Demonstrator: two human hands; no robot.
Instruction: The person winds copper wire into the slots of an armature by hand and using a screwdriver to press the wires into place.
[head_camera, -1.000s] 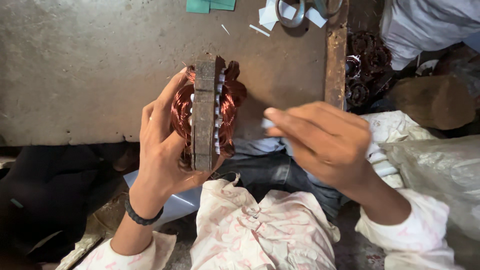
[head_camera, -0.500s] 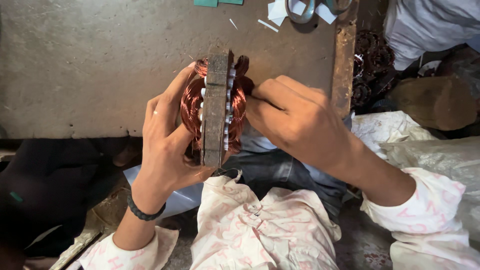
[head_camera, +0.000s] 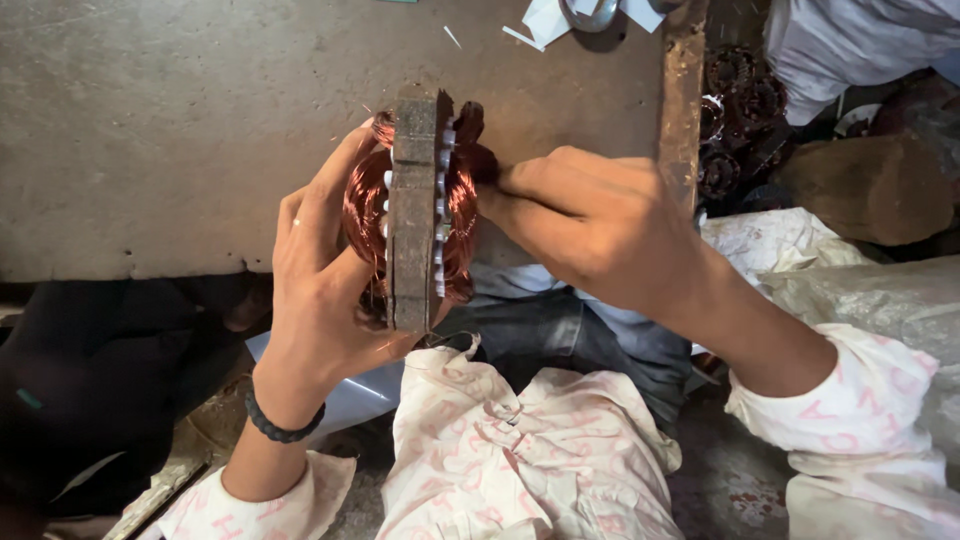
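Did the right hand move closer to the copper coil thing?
Yes. The right hand slid left, away from the rusty metal bar, and now touches the copper-wound stator.

Stator core (head_camera: 413, 215) — dull, rusty brown laminated steel, rough on the outer face. Copper windings (head_camera: 365, 205) glossy, reddish, fine-stranded; small white slot insulators (head_camera: 441, 190) look like paper or plastic. Tabletop (head_camera: 170, 120) is matt grey, scuffed and stained, with a rusty metal edge strip (head_camera: 683, 90). Wristband (head_camera: 278, 428) — black, matt, beaded. Shirt (head_camera: 520, 460) soft crumpled cotton cloth, pale with a faded pink print.
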